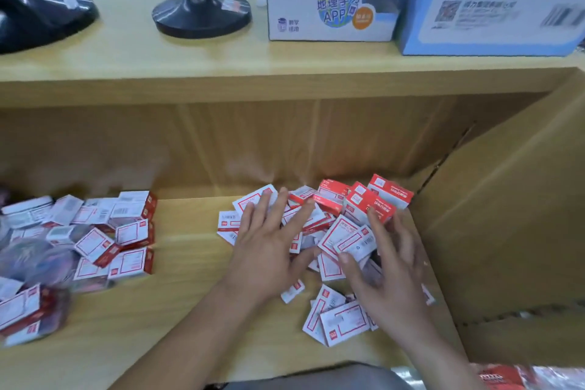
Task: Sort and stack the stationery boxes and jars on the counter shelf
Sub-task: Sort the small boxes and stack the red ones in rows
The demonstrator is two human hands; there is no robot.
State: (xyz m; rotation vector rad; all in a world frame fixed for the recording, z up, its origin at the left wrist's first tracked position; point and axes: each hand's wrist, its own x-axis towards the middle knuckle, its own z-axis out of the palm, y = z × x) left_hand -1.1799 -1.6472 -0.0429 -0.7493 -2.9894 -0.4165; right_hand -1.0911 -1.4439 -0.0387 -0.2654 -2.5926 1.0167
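Far left of the brown carton [506, 231], a pile of small boxes [120, 231] sits on the wooden shelf [190, 310]. Some lie in tidy rows, others are tipped over. Something round beside them is too blurry to name.

Closer to the carton, the left hand [266, 247] lies flat with straight, spread fingers on a messy heap [329, 218] and holds nothing. The heap touches the carton's side.

Right beside the carton, the right hand [392, 275] seems to pinch one little box [356, 244] between thumb and fingers.

I think the job is only partly done, as most boxes still need stacking.

The boxes are thin card, flat-sided, red and white, and look light. The shelf is smooth wood. The carton is rough cardboard.
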